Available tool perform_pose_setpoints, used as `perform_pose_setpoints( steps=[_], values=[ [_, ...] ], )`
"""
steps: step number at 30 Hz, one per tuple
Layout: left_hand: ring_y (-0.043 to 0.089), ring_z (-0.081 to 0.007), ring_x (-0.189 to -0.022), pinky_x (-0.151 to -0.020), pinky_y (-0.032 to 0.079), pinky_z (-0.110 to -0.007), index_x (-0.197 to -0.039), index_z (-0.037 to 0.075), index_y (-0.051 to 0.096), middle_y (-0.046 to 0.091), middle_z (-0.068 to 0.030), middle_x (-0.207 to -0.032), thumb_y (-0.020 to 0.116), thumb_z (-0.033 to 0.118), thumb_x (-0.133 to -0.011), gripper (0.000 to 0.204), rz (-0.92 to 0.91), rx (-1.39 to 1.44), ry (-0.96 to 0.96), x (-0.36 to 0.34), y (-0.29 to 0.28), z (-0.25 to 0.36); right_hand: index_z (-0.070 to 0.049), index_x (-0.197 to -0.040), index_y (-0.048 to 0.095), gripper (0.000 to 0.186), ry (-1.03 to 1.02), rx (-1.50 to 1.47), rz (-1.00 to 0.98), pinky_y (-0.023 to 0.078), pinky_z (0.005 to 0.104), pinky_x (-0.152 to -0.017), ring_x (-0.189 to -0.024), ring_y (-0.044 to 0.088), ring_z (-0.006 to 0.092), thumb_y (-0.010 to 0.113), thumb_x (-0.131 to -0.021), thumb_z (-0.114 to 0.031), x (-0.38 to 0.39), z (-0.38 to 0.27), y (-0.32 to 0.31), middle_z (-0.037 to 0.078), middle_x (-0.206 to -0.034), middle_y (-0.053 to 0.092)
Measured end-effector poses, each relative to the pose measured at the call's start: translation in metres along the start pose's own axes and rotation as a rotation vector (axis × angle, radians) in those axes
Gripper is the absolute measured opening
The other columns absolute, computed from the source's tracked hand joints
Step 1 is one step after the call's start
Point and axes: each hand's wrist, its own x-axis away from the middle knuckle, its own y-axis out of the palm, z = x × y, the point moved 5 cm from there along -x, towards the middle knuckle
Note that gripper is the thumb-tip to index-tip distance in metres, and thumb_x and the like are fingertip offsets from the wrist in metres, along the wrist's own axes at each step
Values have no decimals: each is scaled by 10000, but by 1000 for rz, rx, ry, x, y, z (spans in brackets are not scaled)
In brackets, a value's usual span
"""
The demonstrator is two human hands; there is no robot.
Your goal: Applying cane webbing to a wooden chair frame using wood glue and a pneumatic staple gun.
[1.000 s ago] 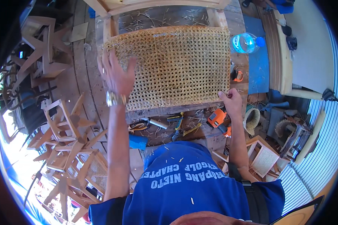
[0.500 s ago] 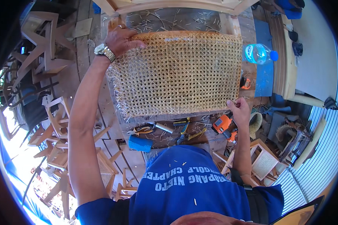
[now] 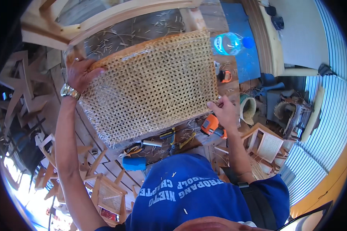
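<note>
A rectangular sheet of woven cane webbing (image 3: 150, 84) lies over the bench in front of me, its far edge browner and its near left edge frayed with loose strand ends. My left hand (image 3: 81, 75), with a metal wristwatch, grips the sheet's far left corner, thumb on top; its other fingers are partly hidden at the edge. At the near right corner, my right hand (image 3: 224, 111) pinches the sheet's edge between thumb and fingers. Beside that hand sits an orange and black tool (image 3: 211, 125), whose exact kind I cannot make out.
Right of the sheet are a clear water bottle (image 3: 228, 44) and an orange tape measure (image 3: 225, 76). Orange-handled pliers (image 3: 134, 149), a blue block (image 3: 134, 163) and cutters (image 3: 173, 144) lie at the near edge. A wooden frame (image 3: 123, 21) spans the far side, among cane scraps.
The view has turned, so the sheet now appears slanted and farther left, with its left side nearer me. Both hands keep their hold on the same corners.
</note>
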Motion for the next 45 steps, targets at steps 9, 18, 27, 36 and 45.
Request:
perform_pose_setpoints(
  steps=[9,18,27,36,45],
  values=[
    [590,-274,-797,-799,437,-394,-955,132,739,673,-77,-776,599,640,-825,543,-36,-37,-3,2,-2,2,-12,-831,527,392,6,-3,197,455,355,-609,-625,525,224,756,-825,-329,33,65,-1,95,-688,547],
    [614,-291,-781,-758,462,-410,-990,95,730,660,-131,-790,632,625,-827,563,57,16,21,5,6,-11,-3,-1267,460,700,-324,441,115,376,463,-968,-1098,481,368,759,-780,-405,120,119,31,192,-1169,503],
    [622,-304,-859,-814,452,-434,-950,135,740,674,-110,-772,554,738,-809,647,43,-100,-38,6,11,-16,-6,-1379,400,715,-215,590,334,348,492,-1037,-1211,425,415,720,-757,-154,153,140,68,210,-1311,440],
    [641,-297,-845,-834,449,-439,-878,134,723,668,-100,-724,501,812,-779,721,28,-77,-47,0,9,-8,-52,-1149,521,451,-206,589,105,439,455,-893,-1037,553,430,673,-725,-37,116,193,36,211,-1069,599],
    [638,-304,-982,-968,324,-595,-911,195,738,698,-81,-788,411,846,-788,738,-18,-123,-64,9,4,-10,-43,-1047,565,272,150,-57,66,496,344,-647,-724,639,190,705,-830,-131,217,30,-5,68,-791,630]
  ],
)
